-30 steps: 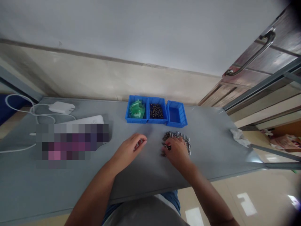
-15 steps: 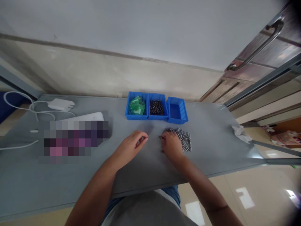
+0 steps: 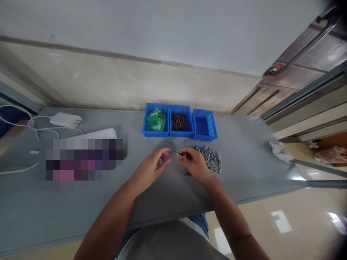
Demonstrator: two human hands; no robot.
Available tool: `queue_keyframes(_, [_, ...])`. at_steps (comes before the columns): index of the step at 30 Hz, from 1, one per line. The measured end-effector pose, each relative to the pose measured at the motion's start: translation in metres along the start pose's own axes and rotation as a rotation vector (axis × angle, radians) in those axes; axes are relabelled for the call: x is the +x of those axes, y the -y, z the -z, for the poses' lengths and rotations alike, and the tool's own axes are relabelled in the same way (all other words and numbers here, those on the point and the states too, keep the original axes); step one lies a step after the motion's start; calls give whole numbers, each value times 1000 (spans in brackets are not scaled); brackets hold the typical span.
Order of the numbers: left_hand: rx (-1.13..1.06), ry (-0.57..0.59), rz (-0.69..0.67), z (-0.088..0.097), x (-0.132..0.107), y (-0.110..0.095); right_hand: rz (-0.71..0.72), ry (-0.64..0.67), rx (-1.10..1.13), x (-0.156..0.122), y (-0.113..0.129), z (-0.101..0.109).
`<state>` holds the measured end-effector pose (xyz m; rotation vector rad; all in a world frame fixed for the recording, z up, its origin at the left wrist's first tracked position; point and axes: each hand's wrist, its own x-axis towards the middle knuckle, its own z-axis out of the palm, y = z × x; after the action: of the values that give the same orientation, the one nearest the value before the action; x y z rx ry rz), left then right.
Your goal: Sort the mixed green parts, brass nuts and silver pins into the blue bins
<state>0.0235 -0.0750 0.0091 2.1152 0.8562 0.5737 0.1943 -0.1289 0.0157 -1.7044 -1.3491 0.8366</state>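
Observation:
My right hand (image 3: 193, 161) pinches a small metal pin (image 3: 177, 152) just left of a pile of silver metal pins (image 3: 211, 159) on the grey table (image 3: 244, 169). My left hand (image 3: 153, 167) rests curled on the table a short way from it, its fingertips pinched near the pin's tip on something I cannot make out. Behind the hands stand three blue bins: one with green parts (image 3: 155, 122), one with dark small parts (image 3: 180, 122), one bare inside (image 3: 204, 125).
A white power adapter (image 3: 65, 119) with white cables (image 3: 18, 126) lies at the far left, beside a white flat device (image 3: 94, 134) and a blurred patch. A crumpled white cloth (image 3: 280, 151) sits at the table's right edge. A door with a metal handle (image 3: 300, 47) is at right.
My right hand left the pin pile and moved left toward my left hand, carrying one pin. My left hand stayed in place.

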Motion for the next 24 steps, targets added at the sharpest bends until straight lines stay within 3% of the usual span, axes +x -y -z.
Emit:
queue_keyframes(3, [-26,19,-7,-2,0,1,0,187,292,-1,0,-3])
queue_keyframes(7, [20,40,-10,0,0,-2,-78,274,509,-3,1,-6])
queue_keyframes(20, [54,-43,-130,1,1,-8,-269,386,874,-7,-9,-16])
queue_keyframes(24, [53,-57,-119,0,1,-7,-244,291,849,-6,-9,-16])
